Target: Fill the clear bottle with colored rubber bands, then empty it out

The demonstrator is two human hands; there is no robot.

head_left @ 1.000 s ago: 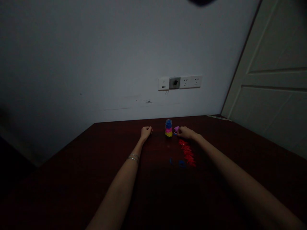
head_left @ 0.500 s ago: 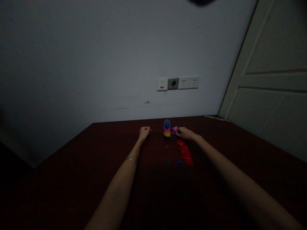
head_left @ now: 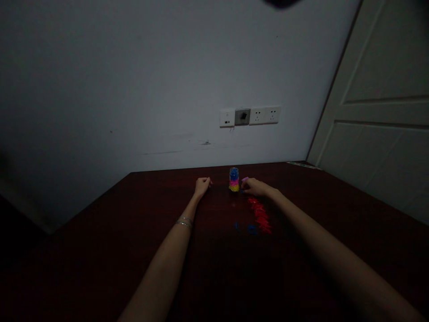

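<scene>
A small clear jar (head_left: pixel 233 180) stands upright near the back of the table, layered yellow, pink and blue inside. My right hand (head_left: pixel 255 187) is just right of it, fingers pinched together low over the table. A tiny blue bit (head_left: pixel 241 191) shows at the fingertips; whether they grip it is unclear. Behind those fingers a pink piece (head_left: pixel 245 179) is partly hidden. My left hand (head_left: pixel 202 186) rests on the table left of the jar, fingers curled closed, and their inside is hidden. A row of red strip-like pieces (head_left: pixel 260 215) runs toward me below my right hand.
Small blue pieces (head_left: pixel 251 229) lie left of the red row's near end, with another blue piece (head_left: pixel 236 226) beside them. The dark red table (head_left: pixel 150 197) meets a wall with sockets (head_left: pixel 264 115). A panelled door (head_left: pixel 378 112) stands at the right.
My right fingertips have dipped slightly lower beside the jar. Less of the pink piece shows, and the pale loop near the fingers is out of sight. My left hand stays put.
</scene>
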